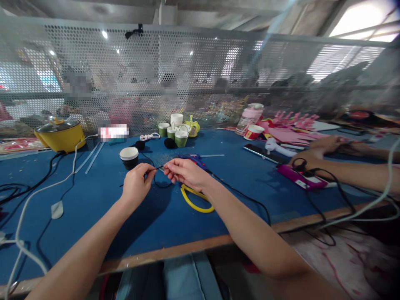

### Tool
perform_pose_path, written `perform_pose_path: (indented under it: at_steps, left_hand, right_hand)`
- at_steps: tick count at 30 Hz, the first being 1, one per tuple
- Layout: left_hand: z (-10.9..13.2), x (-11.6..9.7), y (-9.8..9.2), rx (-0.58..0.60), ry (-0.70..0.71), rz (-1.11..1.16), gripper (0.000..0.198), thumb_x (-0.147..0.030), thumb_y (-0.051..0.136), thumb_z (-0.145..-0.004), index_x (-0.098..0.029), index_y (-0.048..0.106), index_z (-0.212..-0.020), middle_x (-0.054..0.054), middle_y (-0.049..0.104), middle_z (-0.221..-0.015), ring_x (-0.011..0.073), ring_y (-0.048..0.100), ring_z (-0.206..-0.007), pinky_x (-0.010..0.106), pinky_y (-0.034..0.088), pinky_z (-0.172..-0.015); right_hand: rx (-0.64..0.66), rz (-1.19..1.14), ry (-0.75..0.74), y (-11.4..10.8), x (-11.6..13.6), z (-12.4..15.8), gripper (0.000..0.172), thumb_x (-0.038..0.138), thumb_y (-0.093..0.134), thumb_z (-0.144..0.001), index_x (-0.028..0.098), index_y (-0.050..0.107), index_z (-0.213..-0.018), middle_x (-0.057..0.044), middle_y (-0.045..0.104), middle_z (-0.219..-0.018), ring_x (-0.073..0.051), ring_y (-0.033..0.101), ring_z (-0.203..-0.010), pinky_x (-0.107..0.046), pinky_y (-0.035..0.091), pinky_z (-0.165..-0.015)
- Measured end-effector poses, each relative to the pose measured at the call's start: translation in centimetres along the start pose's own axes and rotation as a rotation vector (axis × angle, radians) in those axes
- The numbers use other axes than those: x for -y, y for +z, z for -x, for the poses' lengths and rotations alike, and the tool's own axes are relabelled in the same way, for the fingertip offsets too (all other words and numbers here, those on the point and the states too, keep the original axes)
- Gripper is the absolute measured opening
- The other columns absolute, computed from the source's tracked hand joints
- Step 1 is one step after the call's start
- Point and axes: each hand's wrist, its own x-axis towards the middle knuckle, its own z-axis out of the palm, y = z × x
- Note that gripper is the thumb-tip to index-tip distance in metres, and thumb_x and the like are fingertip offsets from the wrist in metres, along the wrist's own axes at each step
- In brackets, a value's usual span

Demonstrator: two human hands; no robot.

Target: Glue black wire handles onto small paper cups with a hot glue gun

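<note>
Between my two hands runs a thin black cord (pixel 159 167), pinched at both sides above the blue table. My left hand (pixel 136 183) closes thumb and fingers on its left part. Close to it, my right hand (pixel 187 173) pinches the other part with the fingertips. A dark loop of cord hangs or lies just below the hands; I cannot tell which. Behind my left hand stands a black paper cup (pixel 129 159) with a white inside. Yellow-handled scissors (pixel 198 207) lie under my right wrist. A blue glue gun (pixel 194 159) rests behind that hand, partly hidden.
Small green-and-white cups (pixel 181 138) and a black ball (pixel 170 143) stand further back. At the left are a yellow electric pot (pixel 61 135) and loose cables. On the right lie a phone (pixel 264 154) and a purple power strip (pixel 300 176), beside another person's arms (pixel 340 168).
</note>
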Motion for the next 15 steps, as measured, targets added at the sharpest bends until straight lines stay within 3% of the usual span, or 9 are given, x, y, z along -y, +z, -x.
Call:
perform_pose_path:
  at_steps: [3,9,15]
  left_hand:
    - [-0.13,0.12,-0.06,-0.008,-0.041,0.050,0.015,-0.026,0.050,-0.078,-0.016,0.061,-0.076,0.003,0.064,-0.070,0.0127,0.055,-0.060,0.022,0.040,-0.056]
    - [-0.19,0.17,0.02,0.015,-0.098,0.087,0.017,-0.027,0.049,-0.078,-0.016,0.062,-0.076,0.002,0.063,-0.067,0.0114,0.052,-0.056,0.021,0.036,-0.050]
    - [-0.16,0.30,0.23,0.049,-0.177,0.192,0.019,-0.030,0.050,-0.076,-0.015,0.061,-0.074,0.000,0.059,-0.061,0.0101,0.048,-0.052,0.020,0.033,-0.046]
  right_hand:
    - [-0.015,-0.004,-0.008,0.02,0.05,-0.02,0.018,0.026,0.065,-0.069,0.013,0.051,-0.068,0.002,0.056,-0.059,-0.004,0.049,-0.048,-0.018,0.039,-0.046]
    - [-0.031,0.081,-0.060,-0.08,-0.07,0.26,0.037,0.046,0.064,-0.066,0.016,0.045,-0.060,0.006,0.050,-0.048,-0.003,0.041,-0.037,-0.016,0.028,-0.035]
    - [-0.060,0.071,-0.055,0.33,-0.29,-0.34,0.042,0.055,0.057,-0.068,0.017,0.043,-0.058,0.008,0.039,-0.040,-0.002,0.029,-0.032,-0.017,0.016,-0.032]
